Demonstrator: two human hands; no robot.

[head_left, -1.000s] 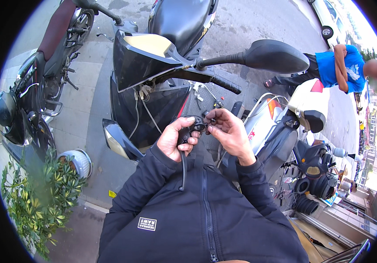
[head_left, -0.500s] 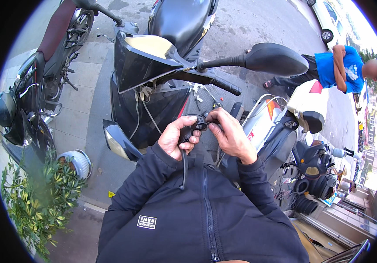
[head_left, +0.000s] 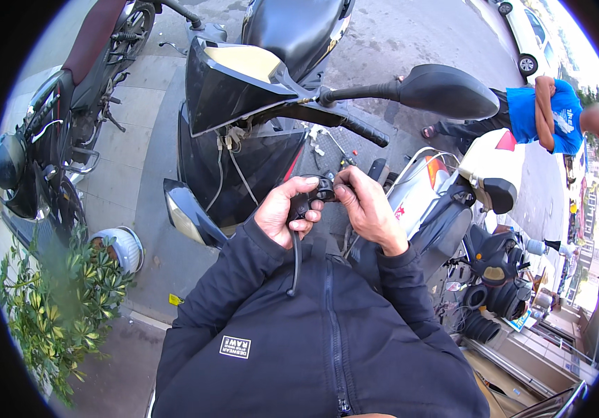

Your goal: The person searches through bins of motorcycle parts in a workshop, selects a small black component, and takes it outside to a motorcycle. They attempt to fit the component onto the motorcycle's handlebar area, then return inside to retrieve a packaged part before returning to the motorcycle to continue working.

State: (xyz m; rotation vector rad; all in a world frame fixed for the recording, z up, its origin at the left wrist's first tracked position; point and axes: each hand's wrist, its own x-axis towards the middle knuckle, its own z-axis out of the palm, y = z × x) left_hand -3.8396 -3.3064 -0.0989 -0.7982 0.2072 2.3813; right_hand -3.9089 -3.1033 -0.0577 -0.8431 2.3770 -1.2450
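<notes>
Gripping small black plastic part [head_left: 317,191]

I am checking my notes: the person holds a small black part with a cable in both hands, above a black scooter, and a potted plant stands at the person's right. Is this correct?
Not quite. The head view shows the potted plant at the person's left, not the right. The rest holds: left hand and right hand hold the small black part with its cable, above the black scooter.

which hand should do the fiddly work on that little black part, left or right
Probably the right hand: its fingertips pinch the free end of the small black part. The left hand is wrapped around the part's body and hanging cable, steadying it.
</notes>
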